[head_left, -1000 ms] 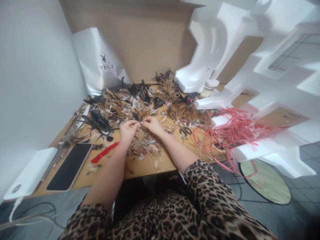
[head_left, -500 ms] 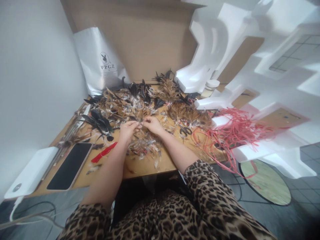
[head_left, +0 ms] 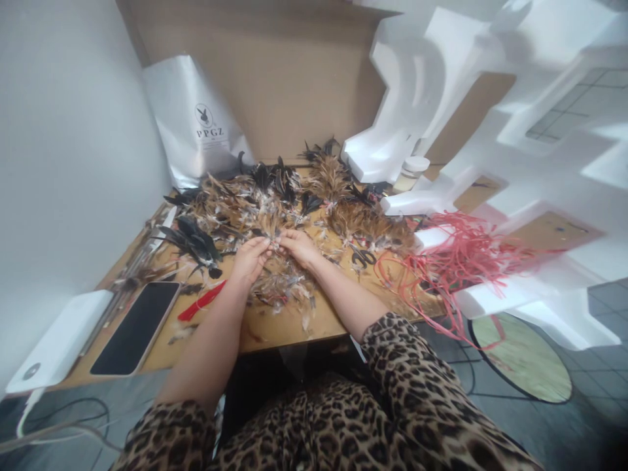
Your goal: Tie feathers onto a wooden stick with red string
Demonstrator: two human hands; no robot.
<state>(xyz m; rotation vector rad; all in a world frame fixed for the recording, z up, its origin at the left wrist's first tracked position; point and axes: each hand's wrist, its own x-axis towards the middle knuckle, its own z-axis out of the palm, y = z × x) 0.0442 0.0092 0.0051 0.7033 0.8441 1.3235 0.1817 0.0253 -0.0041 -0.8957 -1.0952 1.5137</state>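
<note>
My left hand (head_left: pixel 252 257) and my right hand (head_left: pixel 297 248) meet over the middle of the table, fingertips pinched close together. Between them stands a small bunch of brown feathers (head_left: pixel 271 222), its lower ends in my fingers. Just below my hands lies a loose heap of brownish and pale feathers (head_left: pixel 282 288). A larger pile of brown and white feathers (head_left: pixel 220 206) spreads behind them. To the left is a bundle of black feathers (head_left: pixel 193 242), and a bundle of red strands (head_left: pixel 202 301) lies beside my left forearm.
Black scissors (head_left: pixel 363 256) lie right of my hands, near brown feather bundles (head_left: pixel 370 224). Pink-red ribbon strands (head_left: pixel 456 252) hang over the right edge among white foam pieces (head_left: pixel 495 297). A phone (head_left: pixel 137 327), a white power bank (head_left: pixel 61 340), a silver bag (head_left: pixel 196 124) and a jar (head_left: pixel 411 173) surround the work area.
My hands stay in nearly the same place, fingertips still together. The small brown feather bunch now shows more upright and fanned above my fingers.
</note>
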